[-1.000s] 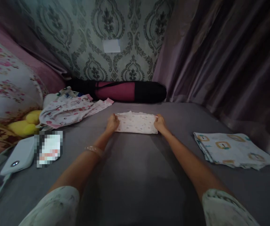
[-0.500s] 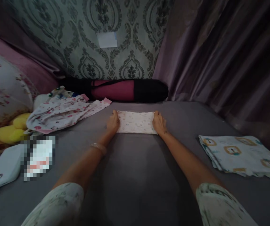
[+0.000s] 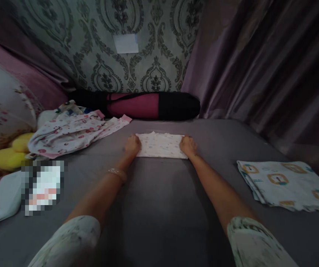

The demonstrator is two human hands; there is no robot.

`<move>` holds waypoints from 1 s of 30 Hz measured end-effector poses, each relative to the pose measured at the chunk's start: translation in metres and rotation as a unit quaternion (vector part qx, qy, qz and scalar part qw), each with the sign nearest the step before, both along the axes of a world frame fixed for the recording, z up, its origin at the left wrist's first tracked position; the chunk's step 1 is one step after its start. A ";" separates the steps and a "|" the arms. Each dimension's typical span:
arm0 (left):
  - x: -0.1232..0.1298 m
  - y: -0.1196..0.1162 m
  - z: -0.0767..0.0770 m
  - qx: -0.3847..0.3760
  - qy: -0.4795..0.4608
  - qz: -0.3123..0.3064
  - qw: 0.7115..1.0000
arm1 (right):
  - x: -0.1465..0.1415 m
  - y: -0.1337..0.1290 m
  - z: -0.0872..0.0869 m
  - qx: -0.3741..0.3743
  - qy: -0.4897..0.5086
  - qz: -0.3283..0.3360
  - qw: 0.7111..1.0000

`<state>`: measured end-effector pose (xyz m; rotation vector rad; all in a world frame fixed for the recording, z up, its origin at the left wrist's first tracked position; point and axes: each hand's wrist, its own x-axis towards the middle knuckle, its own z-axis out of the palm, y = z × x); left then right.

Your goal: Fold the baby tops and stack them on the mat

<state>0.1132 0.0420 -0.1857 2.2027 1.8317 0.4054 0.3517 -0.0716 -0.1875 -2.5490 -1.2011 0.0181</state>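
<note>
A white cloth with a small faint print lies folded into a flat rectangle on the grey sheet. My left hand is closed on its left edge, a clear bracelet round that wrist. At the opposite edge my right hand grips the cloth with curled fingers. The cloth stretches straight between both hands, its far edge slightly rumpled. Fingertips of both hands are partly hidden by the knuckles and the cloth.
Printed baby clothes are heaped at the left, by a yellow plush item. A pale device lies nearer. On the right rests a folded patterned cloth. A black and maroon long bag lines the wall.
Both hands keep hold of the folded cloth. The left hand has shifted slightly left and lower, and the cloth's far edge has become a little rumpled. The view has moved slightly.
</note>
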 end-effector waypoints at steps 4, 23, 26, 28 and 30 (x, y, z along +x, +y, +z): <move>-0.003 -0.006 0.010 0.029 0.014 -0.007 0.999 | 0.002 -0.002 0.010 -0.022 0.039 0.005 0.999; 0.038 -0.034 -0.006 0.089 0.111 -0.289 0.947 | -0.069 0.015 0.003 -0.046 -0.076 0.326 0.941; 0.036 -0.029 -0.015 0.086 0.104 -0.279 0.951 | -0.068 0.016 -0.004 -0.047 -0.079 0.325 0.941; 0.036 -0.028 -0.020 0.091 0.100 -0.277 0.951 | -0.068 0.016 -0.008 -0.050 -0.079 0.321 0.942; 0.035 -0.028 -0.023 0.097 0.099 -0.274 0.952 | -0.068 0.016 -0.010 -0.049 -0.081 0.319 0.943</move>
